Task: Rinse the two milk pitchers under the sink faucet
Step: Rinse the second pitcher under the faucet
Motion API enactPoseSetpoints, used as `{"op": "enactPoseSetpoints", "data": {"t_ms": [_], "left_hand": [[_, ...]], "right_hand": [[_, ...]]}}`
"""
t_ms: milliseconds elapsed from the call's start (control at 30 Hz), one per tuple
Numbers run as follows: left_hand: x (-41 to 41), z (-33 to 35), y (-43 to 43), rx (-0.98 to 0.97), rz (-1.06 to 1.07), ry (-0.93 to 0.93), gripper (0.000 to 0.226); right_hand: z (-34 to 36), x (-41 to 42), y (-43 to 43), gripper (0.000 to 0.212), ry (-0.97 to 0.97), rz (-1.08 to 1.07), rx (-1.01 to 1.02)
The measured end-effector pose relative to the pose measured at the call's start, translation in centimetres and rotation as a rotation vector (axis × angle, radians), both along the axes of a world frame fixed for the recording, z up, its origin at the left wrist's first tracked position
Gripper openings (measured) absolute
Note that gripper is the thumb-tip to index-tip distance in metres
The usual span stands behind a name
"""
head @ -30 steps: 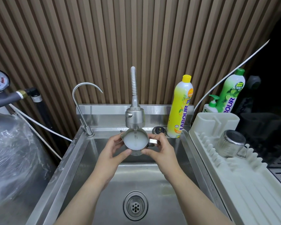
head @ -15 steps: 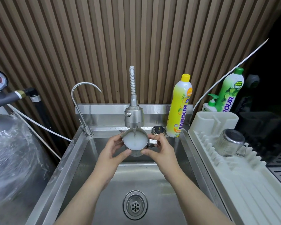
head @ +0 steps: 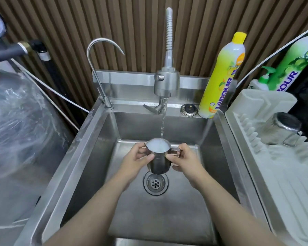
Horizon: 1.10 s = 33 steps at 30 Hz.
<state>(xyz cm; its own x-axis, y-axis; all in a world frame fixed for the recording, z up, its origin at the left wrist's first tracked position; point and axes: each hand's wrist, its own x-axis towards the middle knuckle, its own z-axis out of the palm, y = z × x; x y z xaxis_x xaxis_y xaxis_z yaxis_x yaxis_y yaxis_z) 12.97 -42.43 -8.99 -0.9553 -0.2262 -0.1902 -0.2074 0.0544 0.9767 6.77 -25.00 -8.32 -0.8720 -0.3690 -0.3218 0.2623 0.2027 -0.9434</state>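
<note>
Both my hands grasp one pitcher point(head: 158, 158), left hand point(head: 138, 158) on its body, right hand point(head: 186, 161) by the handle, steadying it over the drain point(head: 156, 182) under running faucet point(head: 166, 82) water.

One milk pitcher point(head: 157, 160) is over the drain point(head: 156, 182) of the sink point(head: 100, 148), before the faucet point(head: 166, 82) at the sink's back. A gooseneck tap point(head: 105, 101) stands at its back-left corner, a dish soap bottle point(head: 220, 80) back-right. Right of the sink, a dish rack point(head: 274, 174) carries the second pitcher point(head: 281, 128).
</note>
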Motion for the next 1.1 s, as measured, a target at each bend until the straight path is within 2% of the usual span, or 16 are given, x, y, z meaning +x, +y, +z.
{"op": "enactPoseSetpoints", "data": {"t_ms": [100, 233, 333, 400, 700, 767, 867, 1000, 1100], "left_hand": [[1.3, -2.9, 0.3, 0.045, -0.035, -0.21, 0.015], [2.5, -6.0, 0.5, 0.122, -0.111, -0.543, 0.008], [3.0, -7.3, 0.9, 0.092, -0.236, -0.73, 0.014], [2.8, -7.7, 1.2, 0.078, -0.24, -0.79, 0.023], [1.0, -7.7, 1.8, 0.149, -0.15, -0.911, 0.057], [0.9, -7.5, 2.1, 0.173, -0.149, -0.941, 0.062], [1.1, -7.2, 2.1, 0.199, -0.128, -0.874, 0.059], [0.4, -5.3, 1.0, 0.298, -0.038, -0.644, 0.038], [-1.0, -2.2, 0.2, 0.285, -0.016, -0.494, 0.038]], "right_hand": [[-3.2, 0.9, 0.5, 0.031, -0.158, 0.037, 0.12], [-5.6, 1.9, 0.8, 0.025, -0.371, 0.184, 0.32], [-6.9, 2.5, 0.9, 0.026, -0.502, 0.253, 0.394], [-7.4, 2.4, 1.0, 0.03, -0.558, 0.271, 0.424], [-6.6, 1.0, 0.9, 0.069, -0.687, 0.185, 0.448], [-6.4, 0.7, 0.8, 0.073, -0.696, 0.185, 0.463], [-5.6, 0.4, 0.8, 0.065, -0.662, 0.126, 0.424], [-4.0, -0.6, 0.0, 0.03, -0.496, 0.043, 0.223], [-1.9, -1.7, -0.8, 0.025, -0.341, -0.021, 0.153]]}}
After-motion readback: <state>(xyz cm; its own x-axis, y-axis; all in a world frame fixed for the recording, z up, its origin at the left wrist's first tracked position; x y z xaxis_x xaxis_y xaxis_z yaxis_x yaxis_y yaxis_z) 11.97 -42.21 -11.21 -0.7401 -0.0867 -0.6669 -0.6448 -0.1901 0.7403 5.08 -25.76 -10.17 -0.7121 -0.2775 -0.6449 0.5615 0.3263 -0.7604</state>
